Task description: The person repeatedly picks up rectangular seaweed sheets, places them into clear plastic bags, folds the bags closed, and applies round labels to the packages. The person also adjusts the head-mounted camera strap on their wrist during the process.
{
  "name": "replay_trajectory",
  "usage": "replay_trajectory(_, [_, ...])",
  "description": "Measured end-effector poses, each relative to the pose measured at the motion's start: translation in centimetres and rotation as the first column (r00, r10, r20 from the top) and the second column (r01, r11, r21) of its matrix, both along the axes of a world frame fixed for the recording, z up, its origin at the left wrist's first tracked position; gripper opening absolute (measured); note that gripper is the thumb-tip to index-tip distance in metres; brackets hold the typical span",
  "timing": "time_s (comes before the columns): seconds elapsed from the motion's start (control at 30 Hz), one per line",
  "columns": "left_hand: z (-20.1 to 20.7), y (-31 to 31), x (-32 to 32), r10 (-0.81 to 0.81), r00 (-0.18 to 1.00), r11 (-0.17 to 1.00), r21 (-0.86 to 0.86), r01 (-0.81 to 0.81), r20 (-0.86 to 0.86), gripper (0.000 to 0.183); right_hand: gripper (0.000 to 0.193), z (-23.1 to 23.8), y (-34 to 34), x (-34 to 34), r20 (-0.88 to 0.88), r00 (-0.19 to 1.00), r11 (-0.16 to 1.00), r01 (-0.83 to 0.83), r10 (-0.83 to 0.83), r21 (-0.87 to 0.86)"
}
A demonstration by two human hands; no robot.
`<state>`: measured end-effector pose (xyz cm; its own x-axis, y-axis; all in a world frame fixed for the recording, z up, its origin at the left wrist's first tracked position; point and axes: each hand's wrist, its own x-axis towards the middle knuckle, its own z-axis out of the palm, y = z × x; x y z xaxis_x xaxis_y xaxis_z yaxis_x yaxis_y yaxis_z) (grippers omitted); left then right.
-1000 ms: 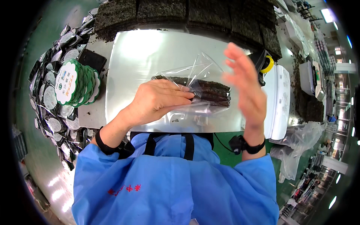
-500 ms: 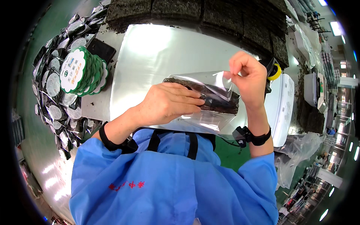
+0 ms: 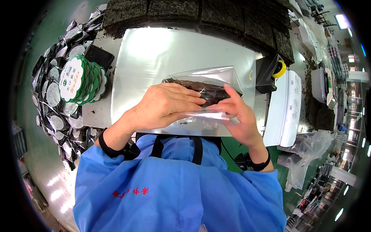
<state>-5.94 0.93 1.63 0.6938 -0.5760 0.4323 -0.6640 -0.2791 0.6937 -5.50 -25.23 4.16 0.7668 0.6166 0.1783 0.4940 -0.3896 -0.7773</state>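
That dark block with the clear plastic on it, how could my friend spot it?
Beyond the blue cloth jacket lies a big, shiny, silver metal sheet. Near its front edge, the bare left hand covers part of a long, dark, rough block. Unlike the stacked dark slabs behind the sheet, it has see-through plastic film over it.

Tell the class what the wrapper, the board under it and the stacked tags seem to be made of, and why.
Wrapper: probably clear, glossy plastic film; the dark slab shows through and creases catch light.
Board: smooth, likely metal; silvery, with blurred glare.
Tags: perhaps matte card; thin, scalloped, showing no glare.
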Motion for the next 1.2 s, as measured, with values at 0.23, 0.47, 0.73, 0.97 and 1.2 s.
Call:
replay_trajectory(0.23, [0.5, 0.0, -0.4, 0.306, 0.939, 0.951, -0.101, -0.293, 0.158, 0.04, 0.065, 1.9, 1.3, 1.7, -0.479, 0.863, 0.986, 0.167, -0.158, -0.024])
replay_trajectory(0.47, [0.3, 0.3, 4.1, 0.075, 0.618, 0.956, -0.121, -0.268, -0.783, 0.037, 0.069, 1.8, 1.2, 2.4, -0.205, 0.938, 0.959, 0.283, -0.28, -0.016])
replay_trajectory(0.73, [-0.3, -0.1, 3.5, 0.098, 0.541, 0.922, -0.129, -0.365, -0.835, 0.015, 0.015, -1.7, -0.7, 4.7, -0.582, 0.781, 0.899, 0.397, -0.226, 0.184])
replay_trajectory(0.97, [0.6, 0.3, 2.7, 0.109, 0.989, 0.992, 0.07, -0.102, -0.1, 0.044, 0.016, -1.1, -0.5, 4.7, 0.297, 0.95, 0.995, 0.095, -0.099, 0.028])
replay_trajectory(1.2, [0.8, -3.5, -1.9, 0.165, 0.915, 0.847, 0.422, -0.323, 0.369, 0.057, 0.019, -0.3, -0.9, 4.6, 0.674, 0.725, 0.954, 0.084, 0.14, -0.289])
